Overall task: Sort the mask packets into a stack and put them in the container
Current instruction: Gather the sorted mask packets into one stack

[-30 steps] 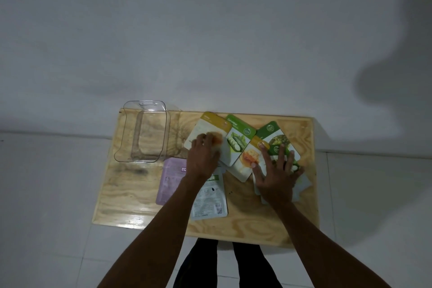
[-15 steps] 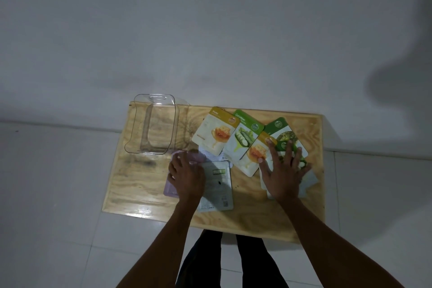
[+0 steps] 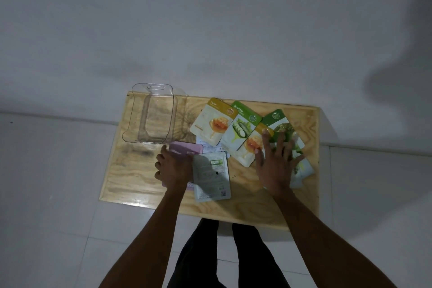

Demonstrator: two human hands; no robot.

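Our left hand (image 3: 174, 167) curls over the pink packet (image 3: 185, 148), though we cannot tell if it truly grips; our right hand (image 3: 275, 166) lies flat, fingers spread, on the green packets (image 3: 278, 121), mostly hiding them. The clear container (image 3: 149, 117) holds nothing, beside the honey packet (image 3: 214, 124).

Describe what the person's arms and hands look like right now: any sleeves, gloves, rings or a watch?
Both forearms are bare up to the frame's lower edge, with no sleeves in view. The left hand and right hand wear no gloves, and no ring, watch or wristband shows, though the dim light could hide something small. Below the table, dark trousers are visible.
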